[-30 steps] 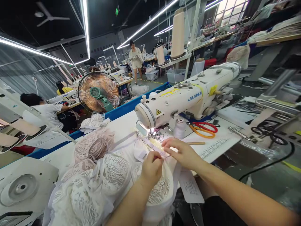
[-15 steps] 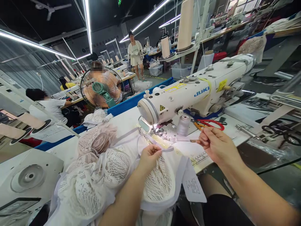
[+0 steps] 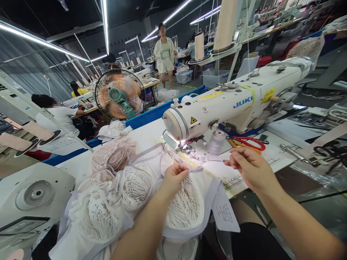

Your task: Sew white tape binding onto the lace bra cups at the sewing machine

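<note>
My left hand (image 3: 175, 177) pinches a narrow lilac strap (image 3: 199, 169) at the upper edge of a white lace bra (image 3: 185, 207), just in front of the machine's lit needle area. A white label (image 3: 224, 211) hangs from the bra's right side. My right hand (image 3: 251, 169) is closed on a thin dark rod-like tool (image 3: 221, 160), which points left toward the presser foot; its exact kind is too small to tell. The white JUKI sewing machine (image 3: 214, 113) stands behind both hands. A lilac thread cone (image 3: 217, 142) is beside its needle end.
More white lace bras (image 3: 104, 206) and a pinkish one (image 3: 115, 155) are heaped on the left. Red-handled scissors (image 3: 255, 141) lie behind my right hand. A floor fan (image 3: 119, 94) and a standing person (image 3: 165, 54) are beyond the blue table edge (image 3: 165, 108).
The whole view has shifted a little, so the machine appears farther right. The standing person has moved their arms. My hands keep their grips, and the tool still points at the needle area.
</note>
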A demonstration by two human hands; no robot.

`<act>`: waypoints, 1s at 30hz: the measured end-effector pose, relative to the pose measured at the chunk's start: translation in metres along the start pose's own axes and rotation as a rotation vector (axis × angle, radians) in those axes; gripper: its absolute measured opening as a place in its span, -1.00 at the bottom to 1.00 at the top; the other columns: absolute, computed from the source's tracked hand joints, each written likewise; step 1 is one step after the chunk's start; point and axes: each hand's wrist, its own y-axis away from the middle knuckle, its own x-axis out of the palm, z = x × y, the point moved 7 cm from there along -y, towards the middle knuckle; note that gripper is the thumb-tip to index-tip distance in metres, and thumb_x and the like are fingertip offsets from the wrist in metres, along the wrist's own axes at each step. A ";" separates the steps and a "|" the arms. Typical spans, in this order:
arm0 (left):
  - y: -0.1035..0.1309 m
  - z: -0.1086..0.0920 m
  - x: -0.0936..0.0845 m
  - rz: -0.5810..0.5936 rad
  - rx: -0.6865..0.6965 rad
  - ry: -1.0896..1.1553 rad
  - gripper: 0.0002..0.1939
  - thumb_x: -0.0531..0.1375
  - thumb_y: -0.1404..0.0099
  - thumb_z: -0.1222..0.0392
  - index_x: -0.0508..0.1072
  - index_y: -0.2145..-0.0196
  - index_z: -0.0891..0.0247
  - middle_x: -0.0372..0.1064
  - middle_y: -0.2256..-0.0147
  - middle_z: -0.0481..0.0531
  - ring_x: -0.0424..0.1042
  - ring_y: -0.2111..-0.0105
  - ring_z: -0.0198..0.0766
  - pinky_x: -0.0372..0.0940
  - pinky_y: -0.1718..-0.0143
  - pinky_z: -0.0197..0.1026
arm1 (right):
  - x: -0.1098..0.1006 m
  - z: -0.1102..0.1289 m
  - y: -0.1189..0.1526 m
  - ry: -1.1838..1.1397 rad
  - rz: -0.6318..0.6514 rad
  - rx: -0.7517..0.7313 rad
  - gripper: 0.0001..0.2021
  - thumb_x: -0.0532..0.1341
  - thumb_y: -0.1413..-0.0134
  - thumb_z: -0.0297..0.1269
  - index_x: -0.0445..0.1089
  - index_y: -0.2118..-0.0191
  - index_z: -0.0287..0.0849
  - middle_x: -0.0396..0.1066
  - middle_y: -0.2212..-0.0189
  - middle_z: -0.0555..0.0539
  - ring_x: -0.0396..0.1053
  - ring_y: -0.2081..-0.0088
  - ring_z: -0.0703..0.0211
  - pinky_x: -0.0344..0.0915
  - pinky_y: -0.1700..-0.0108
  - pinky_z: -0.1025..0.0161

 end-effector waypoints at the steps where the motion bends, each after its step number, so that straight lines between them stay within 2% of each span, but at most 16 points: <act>1: 0.000 0.001 0.000 0.001 -0.007 0.013 -0.74 0.30 0.11 0.13 0.34 0.53 0.35 0.22 0.60 -0.09 0.14 0.57 -0.45 0.01 0.48 -0.34 | 0.003 0.002 0.001 0.024 0.008 -0.020 -0.75 0.21 0.09 -0.04 0.27 0.43 -0.12 0.14 0.71 0.14 0.10 0.62 0.35 0.38 0.31 0.10; 7: 0.000 0.002 -0.001 -0.009 -0.009 0.046 -0.77 0.30 0.11 0.18 0.35 0.53 0.35 0.22 0.61 -0.10 0.13 0.58 -0.47 0.00 0.49 -0.35 | 0.005 0.014 0.001 -0.012 -0.096 -0.109 -0.76 0.22 0.09 -0.04 0.25 0.43 -0.09 0.15 0.69 0.13 0.08 0.60 0.33 0.36 0.23 0.07; 13: -0.001 0.000 -0.001 -0.008 -0.001 0.056 -0.76 0.31 0.11 0.17 0.36 0.53 0.34 0.24 0.60 -0.10 0.13 0.58 -0.47 0.01 0.50 -0.36 | 0.008 0.011 0.001 0.180 -0.021 -0.139 -0.82 0.13 -0.01 -0.11 0.22 0.43 -0.10 0.15 0.70 0.12 0.14 0.59 0.30 0.34 0.27 0.12; 16: -0.001 0.000 0.000 0.000 -0.008 0.073 -0.76 0.32 0.10 0.17 0.36 0.51 0.34 0.24 0.59 -0.10 0.13 0.58 -0.48 0.01 0.50 -0.37 | 0.025 0.013 0.007 0.440 0.083 -0.164 -0.85 0.05 -0.07 -0.18 0.24 0.40 -0.11 0.30 0.58 0.03 0.27 0.47 0.22 0.28 0.29 0.18; 18: 0.000 0.000 0.001 0.004 -0.011 0.094 -0.76 0.32 0.10 0.18 0.36 0.51 0.33 0.26 0.58 -0.09 0.15 0.58 -0.48 0.02 0.50 -0.37 | 0.047 0.015 0.014 0.575 0.232 -0.210 -0.84 0.00 -0.10 -0.21 0.25 0.39 -0.11 0.38 0.45 -0.02 0.32 0.37 0.18 0.25 0.30 0.22; 21: 0.002 0.000 0.004 0.022 -0.023 0.136 -0.75 0.34 0.12 0.18 0.37 0.51 0.33 0.30 0.56 -0.07 0.21 0.56 -0.45 0.06 0.47 -0.36 | 0.081 0.016 0.029 0.634 0.465 -0.319 -0.84 -0.04 -0.13 -0.27 0.25 0.36 -0.11 0.39 0.39 -0.04 0.32 0.32 0.18 0.23 0.29 0.25; 23: 0.003 0.000 0.005 0.031 -0.037 0.170 -0.74 0.34 0.13 0.19 0.37 0.50 0.32 0.31 0.56 -0.07 0.23 0.55 -0.44 0.08 0.45 -0.35 | 0.095 0.014 0.037 0.658 0.553 -0.371 -0.85 -0.04 -0.13 -0.30 0.25 0.35 -0.12 0.36 0.43 -0.03 0.31 0.36 0.19 0.21 0.33 0.26; 26: 0.005 0.000 0.007 0.037 -0.049 0.215 -0.75 0.34 0.14 0.22 0.36 0.51 0.32 0.33 0.54 -0.07 0.26 0.54 -0.43 0.11 0.43 -0.34 | 0.099 0.009 0.043 0.643 0.581 -0.363 -0.86 -0.03 -0.12 -0.31 0.25 0.36 -0.14 0.33 0.46 -0.02 0.28 0.39 0.20 0.19 0.36 0.28; 30: 0.007 -0.002 0.011 0.062 -0.027 0.225 -0.77 0.34 0.13 0.24 0.36 0.52 0.32 0.34 0.54 -0.07 0.27 0.53 -0.43 0.12 0.42 -0.35 | 0.092 0.007 0.045 0.568 0.546 -0.264 -0.85 -0.01 -0.11 -0.27 0.24 0.39 -0.14 0.30 0.49 0.01 0.25 0.42 0.22 0.17 0.38 0.30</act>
